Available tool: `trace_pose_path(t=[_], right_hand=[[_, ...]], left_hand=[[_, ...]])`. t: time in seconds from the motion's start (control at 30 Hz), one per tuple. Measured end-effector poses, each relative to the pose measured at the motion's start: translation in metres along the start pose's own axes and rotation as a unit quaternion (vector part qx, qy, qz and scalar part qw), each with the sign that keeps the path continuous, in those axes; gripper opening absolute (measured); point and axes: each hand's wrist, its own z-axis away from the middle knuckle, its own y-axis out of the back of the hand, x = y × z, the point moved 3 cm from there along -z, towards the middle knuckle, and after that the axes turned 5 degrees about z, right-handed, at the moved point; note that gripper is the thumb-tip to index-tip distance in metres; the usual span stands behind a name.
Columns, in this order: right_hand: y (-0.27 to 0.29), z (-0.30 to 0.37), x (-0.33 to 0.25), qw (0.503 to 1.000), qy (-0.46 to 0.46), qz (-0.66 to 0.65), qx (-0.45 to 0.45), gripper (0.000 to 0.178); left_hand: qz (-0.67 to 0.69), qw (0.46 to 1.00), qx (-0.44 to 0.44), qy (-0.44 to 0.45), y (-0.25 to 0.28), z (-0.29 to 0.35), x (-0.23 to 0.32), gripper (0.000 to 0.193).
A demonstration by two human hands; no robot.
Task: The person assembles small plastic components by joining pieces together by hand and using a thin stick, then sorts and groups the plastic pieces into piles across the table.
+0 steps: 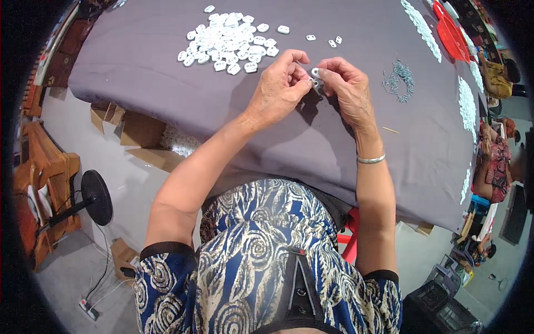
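Observation:
Both hands meet above the grey cloth near the middle of the table. My left hand (pixel 282 83) pinches a small white plastic part, mostly hidden by the fingertips. In my right hand (pixel 347 86), thumb and forefinger grip a white oval plastic piece (pixel 315 72) with a hole in it. The two pieces are close together, and I cannot tell whether they touch. A heap of similar white pieces with two holes (pixel 225 40) lies beyond my left hand. To the right of my right hand is a loose pile of small grey screws (pixel 399 81).
Past my hands lie a few small white pieces (pixel 332 43). A thin yellowish stick (pixel 391 130) rests near my right wrist. Red trays (pixel 451 34) and more white heaps (pixel 468 108) line the right side, where other people sit. A black fan (pixel 97 197) stands left of the table.

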Motion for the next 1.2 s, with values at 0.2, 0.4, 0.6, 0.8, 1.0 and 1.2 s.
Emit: trace_pose_path(t=[0.2,0.4,0.6,0.8,1.0,1.2], right_hand=[[-0.001,0.002,-0.001,0.999,0.006,0.035,-0.008,0.008],[-0.005,0.003,0.000,0.996,0.032,0.083,-0.005,0.010],[-0.002,0.001,0.002,0.996,0.029,0.083,-0.005,0.015],[0.000,0.001,-0.006,1.000,-0.011,0.010,-0.008,0.027],[0.005,0.002,0.000,0.993,0.070,0.094,-0.001,0.024],[-0.005,0.010,-0.015,0.934,0.192,0.302,0.016,0.033]], left_hand=[[-0.005,1.000,0.006,0.002,0.000,0.000,0.000,0.034],[-0.016,1.000,0.015,-0.004,0.001,0.000,-0.002,0.035],[0.002,1.000,0.013,-0.006,0.002,-0.002,-0.004,0.034],[0.005,1.000,0.015,-0.001,0.002,-0.002,-0.003,0.034],[0.022,1.000,0.016,0.004,0.002,-0.002,-0.003,0.034],[0.037,0.999,0.019,0.005,0.002,-0.001,0.001,0.032]])
